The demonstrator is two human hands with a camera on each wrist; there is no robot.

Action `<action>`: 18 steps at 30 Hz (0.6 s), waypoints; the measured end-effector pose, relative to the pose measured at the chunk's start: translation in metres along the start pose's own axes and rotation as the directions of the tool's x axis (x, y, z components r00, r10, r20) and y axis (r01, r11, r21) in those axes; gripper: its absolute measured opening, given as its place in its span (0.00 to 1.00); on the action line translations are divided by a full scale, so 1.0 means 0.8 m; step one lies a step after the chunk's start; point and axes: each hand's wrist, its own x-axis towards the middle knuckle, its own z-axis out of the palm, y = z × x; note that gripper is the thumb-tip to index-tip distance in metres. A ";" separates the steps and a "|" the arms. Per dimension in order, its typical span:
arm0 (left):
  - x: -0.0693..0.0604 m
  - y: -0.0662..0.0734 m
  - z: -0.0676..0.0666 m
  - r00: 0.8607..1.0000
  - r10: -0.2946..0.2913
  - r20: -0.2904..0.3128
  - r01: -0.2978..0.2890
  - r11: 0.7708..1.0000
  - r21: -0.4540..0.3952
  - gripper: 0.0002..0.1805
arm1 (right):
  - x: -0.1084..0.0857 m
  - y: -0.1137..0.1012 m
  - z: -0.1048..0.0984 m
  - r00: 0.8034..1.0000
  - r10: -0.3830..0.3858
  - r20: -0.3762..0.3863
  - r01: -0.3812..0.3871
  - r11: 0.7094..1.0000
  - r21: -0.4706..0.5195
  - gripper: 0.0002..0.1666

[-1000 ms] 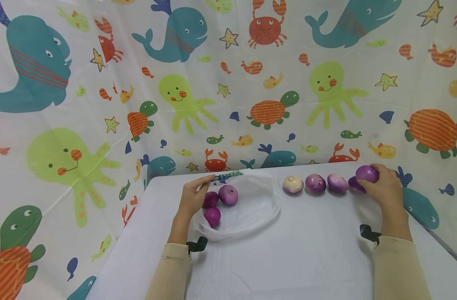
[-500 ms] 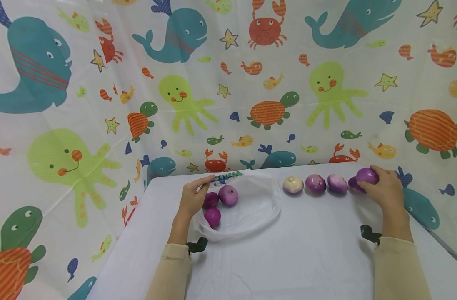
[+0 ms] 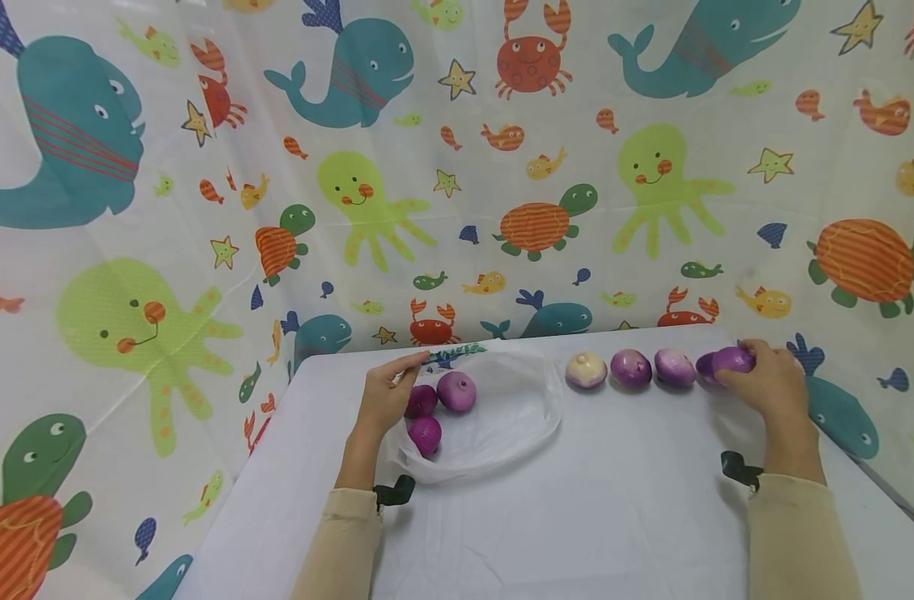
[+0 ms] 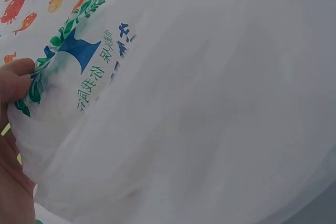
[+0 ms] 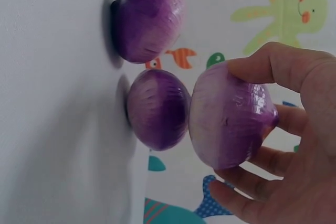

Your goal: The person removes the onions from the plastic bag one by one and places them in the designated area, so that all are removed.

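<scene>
At the left, my left hand [image 3: 384,400] pinches the rim of a white plastic bag [image 3: 512,408] between thumb and fingers; the left wrist view shows green and blue print [image 4: 79,51] on the bag. Inside lie three purple onions, one of them the larger onion [image 3: 457,391]. At the far right my right hand [image 3: 773,379] grips a purple onion [image 5: 231,116] with thumb and fingers. In the right wrist view it is right beside the row's end onion [image 5: 158,109]; whether they touch I cannot tell.
A row of onions stands along the back of the white table [image 3: 576,525]: a pale onion [image 3: 586,369] at its left end, then purple onions [image 3: 631,368]. Behind hangs a curtain [image 3: 457,167] printed with sea animals.
My right hand has lowered the onion slightly toward the table beside the end of the row. The left hand and the bag have stayed in place.
</scene>
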 end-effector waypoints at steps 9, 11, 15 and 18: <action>-0.001 0.000 0.000 1.000 0.001 0.004 -0.001 1.000 0.005 0.17 | 0.001 0.007 0.004 0.999 0.027 0.030 -0.027 1.000 -0.009 0.57; -0.001 0.000 0.000 1.000 0.000 0.003 0.000 1.000 -0.001 0.17 | 0.002 0.008 0.005 0.998 0.042 0.043 -0.042 0.999 -0.009 0.58; 0.000 0.000 0.000 1.000 0.001 0.000 -0.001 1.000 -0.007 0.17 | 0.003 0.010 0.006 0.997 0.056 0.060 -0.056 0.998 -0.010 0.58; 0.000 -0.001 0.000 1.000 0.006 -0.003 -0.006 1.000 -0.009 0.17 | 0.002 0.011 0.005 0.997 0.050 0.060 -0.049 0.999 -0.011 0.58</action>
